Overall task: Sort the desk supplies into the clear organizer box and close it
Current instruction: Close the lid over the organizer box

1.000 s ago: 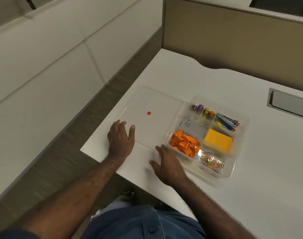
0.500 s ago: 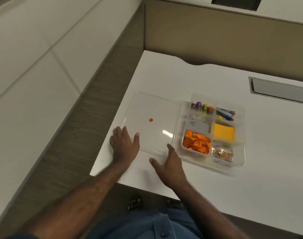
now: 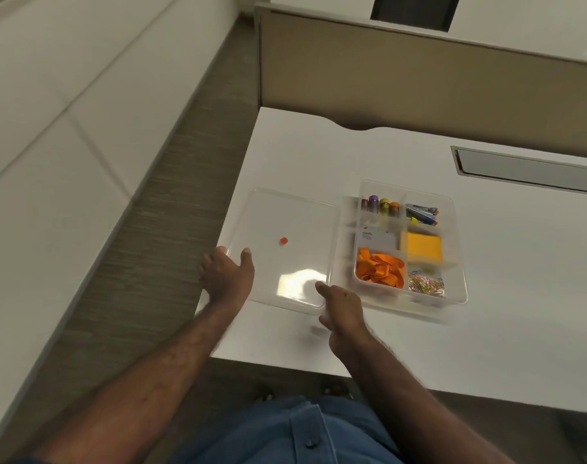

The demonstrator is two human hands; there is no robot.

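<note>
The clear organizer box [image 3: 458,262] stands open on the white desk [image 3: 519,313]. Its compartments hold small capped tubes [image 3: 380,205], clips [image 3: 420,214], a grey card [image 3: 375,239], a yellow pad [image 3: 424,246], orange bands [image 3: 380,271] and coloured paper clips [image 3: 425,284]. The clear lid [image 3: 285,216], with a small red dot [image 3: 283,241], lies flat to the box's left. My left hand [image 3: 226,276] rests at the lid's near left corner, thumb on top of it. My right hand [image 3: 342,308] touches the lid's near right corner.
The desk's left and near edges run close beside the lid. A grey cable hatch [image 3: 526,170] is set into the desk at the back right. A tan partition [image 3: 419,85] stands behind the desk.
Both hands have moved forward from the desk onto the lid's near corners; the left thumb now lies on the lid. The camera view shifted, so box and lid appear further right.
</note>
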